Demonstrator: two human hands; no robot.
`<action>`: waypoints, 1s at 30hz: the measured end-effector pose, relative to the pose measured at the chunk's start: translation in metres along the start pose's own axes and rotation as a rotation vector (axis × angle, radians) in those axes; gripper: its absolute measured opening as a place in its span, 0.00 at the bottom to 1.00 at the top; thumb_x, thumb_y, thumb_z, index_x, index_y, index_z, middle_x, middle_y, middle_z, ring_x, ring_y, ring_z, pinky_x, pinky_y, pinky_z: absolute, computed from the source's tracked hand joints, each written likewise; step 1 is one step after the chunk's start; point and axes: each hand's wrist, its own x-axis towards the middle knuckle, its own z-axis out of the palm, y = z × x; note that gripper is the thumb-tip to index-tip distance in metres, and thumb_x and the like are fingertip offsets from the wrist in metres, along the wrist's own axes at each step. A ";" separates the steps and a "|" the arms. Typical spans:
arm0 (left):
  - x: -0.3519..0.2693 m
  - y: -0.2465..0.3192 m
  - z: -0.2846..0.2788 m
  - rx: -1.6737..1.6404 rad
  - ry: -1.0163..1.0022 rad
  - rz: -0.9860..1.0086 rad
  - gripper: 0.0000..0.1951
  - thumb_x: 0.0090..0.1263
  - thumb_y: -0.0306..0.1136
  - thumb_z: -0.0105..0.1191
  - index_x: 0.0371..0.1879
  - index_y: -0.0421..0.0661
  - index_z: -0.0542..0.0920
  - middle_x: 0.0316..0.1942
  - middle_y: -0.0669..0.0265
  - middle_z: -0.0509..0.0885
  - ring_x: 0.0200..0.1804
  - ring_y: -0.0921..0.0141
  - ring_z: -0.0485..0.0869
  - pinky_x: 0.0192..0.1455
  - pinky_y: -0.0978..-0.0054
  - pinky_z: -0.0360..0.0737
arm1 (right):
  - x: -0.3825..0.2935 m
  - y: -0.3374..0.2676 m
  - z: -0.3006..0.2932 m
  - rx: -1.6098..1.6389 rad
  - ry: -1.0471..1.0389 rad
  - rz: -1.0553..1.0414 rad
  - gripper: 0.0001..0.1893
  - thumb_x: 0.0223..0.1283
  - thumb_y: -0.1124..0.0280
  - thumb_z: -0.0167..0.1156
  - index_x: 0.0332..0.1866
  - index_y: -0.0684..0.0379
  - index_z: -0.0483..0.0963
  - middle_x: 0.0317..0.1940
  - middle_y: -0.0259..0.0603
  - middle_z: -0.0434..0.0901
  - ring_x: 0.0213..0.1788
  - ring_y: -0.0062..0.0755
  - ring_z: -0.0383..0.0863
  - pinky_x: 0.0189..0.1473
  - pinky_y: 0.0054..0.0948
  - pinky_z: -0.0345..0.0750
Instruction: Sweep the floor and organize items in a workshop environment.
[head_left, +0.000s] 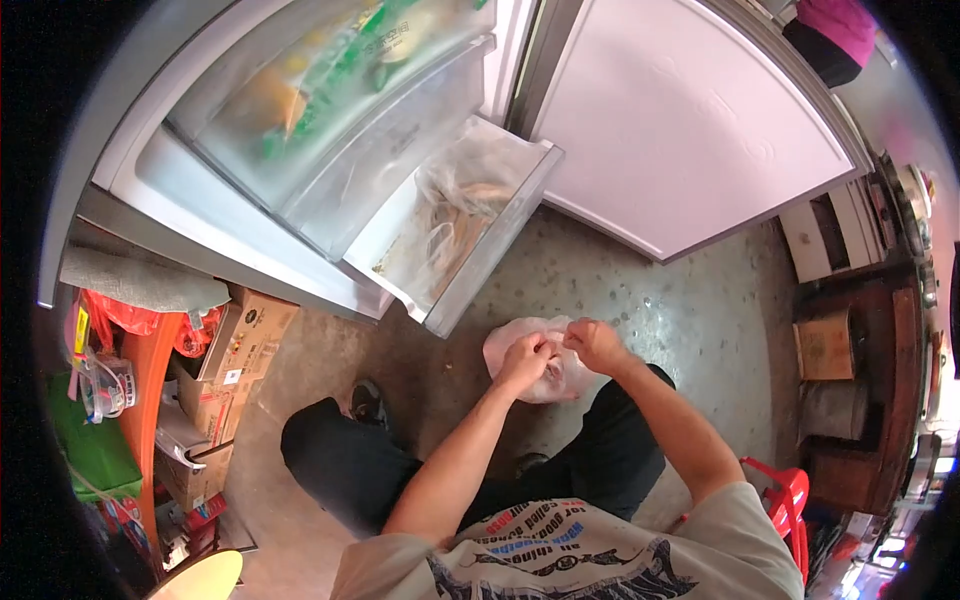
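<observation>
Both my hands hold a thin, whitish-pink plastic bag (536, 386) between my knees, above the concrete floor. My left hand (529, 358) pinches its upper part near the middle. Close beside it on the right, my right hand (596, 346) grips the bag's top edge. What the bag contains cannot be made out clearly. Beyond my hands, a freezer drawer (487, 247) is pulled out, with clear plastic bags of brownish food (469, 217) inside. Above this drawer, a translucent closed drawer (300, 112) shows green and orange-yellow packages.
The freezer door (675, 127) stands swung out at the right. Cardboard boxes (247, 337) and an orange board (146, 420) are at the left. A red plastic stool (787, 502) is by my right elbow. A dark wooden cabinet (904, 390) lines the far right.
</observation>
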 end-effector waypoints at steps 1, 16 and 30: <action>-0.003 -0.003 0.001 0.085 0.072 0.056 0.12 0.61 0.39 0.50 0.30 0.42 0.77 0.28 0.56 0.81 0.33 0.61 0.80 0.34 0.64 0.73 | -0.001 0.000 0.000 -0.001 0.015 -0.006 0.06 0.49 0.68 0.58 0.28 0.59 0.74 0.28 0.48 0.77 0.35 0.51 0.76 0.37 0.42 0.73; -0.020 -0.026 -0.011 -0.704 0.055 -0.311 0.09 0.66 0.37 0.48 0.28 0.44 0.72 0.23 0.70 0.75 0.23 0.76 0.73 0.25 0.75 0.71 | -0.034 -0.007 0.055 1.332 0.364 0.594 0.09 0.62 0.65 0.51 0.29 0.57 0.70 0.28 0.37 0.77 0.22 0.26 0.69 0.22 0.24 0.65; -0.008 -0.065 -0.005 0.211 0.109 0.067 0.07 0.66 0.33 0.44 0.35 0.43 0.69 0.30 0.47 0.77 0.37 0.47 0.76 0.36 0.55 0.71 | -0.029 0.027 0.080 1.480 0.450 0.744 0.08 0.64 0.68 0.46 0.29 0.55 0.65 0.23 0.33 0.70 0.20 0.19 0.64 0.21 0.20 0.63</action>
